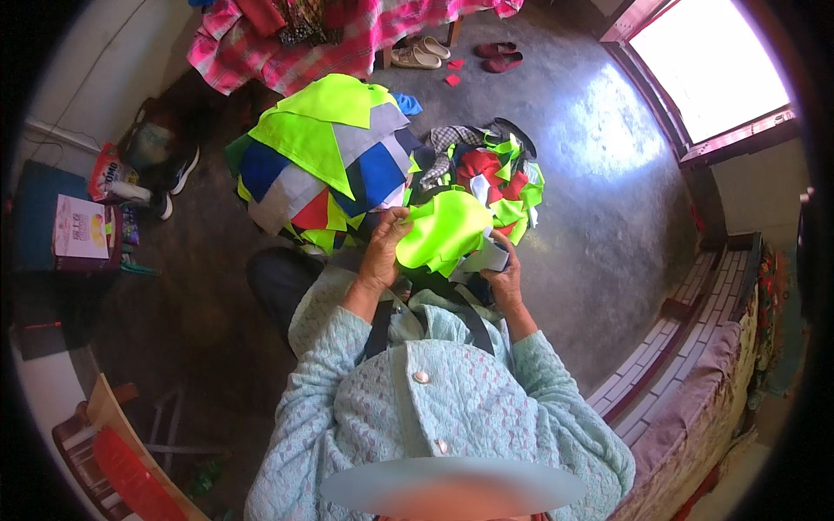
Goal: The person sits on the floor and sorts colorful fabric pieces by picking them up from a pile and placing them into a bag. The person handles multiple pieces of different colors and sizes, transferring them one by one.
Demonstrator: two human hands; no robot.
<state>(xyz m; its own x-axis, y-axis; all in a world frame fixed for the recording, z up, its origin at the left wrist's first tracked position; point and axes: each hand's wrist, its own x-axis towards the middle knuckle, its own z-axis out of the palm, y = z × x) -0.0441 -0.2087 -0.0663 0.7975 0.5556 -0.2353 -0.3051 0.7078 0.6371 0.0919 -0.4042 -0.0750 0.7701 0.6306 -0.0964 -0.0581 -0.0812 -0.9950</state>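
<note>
Right now I see a neon yellow-green fabric piece [445,230] held up at the centre of the head view, just above the wearer's lap. My left hand [383,247] closes on its edge at about 9 o'clock from the cloth, fingers curled over the fabric and thumb side up. My right hand [505,271] sits at roughly 4 o'clock from it, gripping a grey strip [486,257] that hangs from the underside of the same piece; the fingers are wrapped tight around it.

Just beyond the cloth, at 12 o'clock, lies a small heap of scraps [491,169] in red, white and the same bright green, with a checked bit on top. At 10 o'clock from the hands a larger pile of cut panels [326,156] spreads over the floor: neon green, grey, blue and a red triangle, overlapping one another.

Both pale blue lace sleeves [347,365] come in from the lower edge. Farther out, at 12 o'clock, a pink plaid cloth [287,43] drapes over furniture, with sandals [417,55] beside it. At 9 o'clock a cardboard box [82,227] stands by the wall, and at 2 o'clock a bright window [708,65] lights the dark concrete floor [591,200].
</note>
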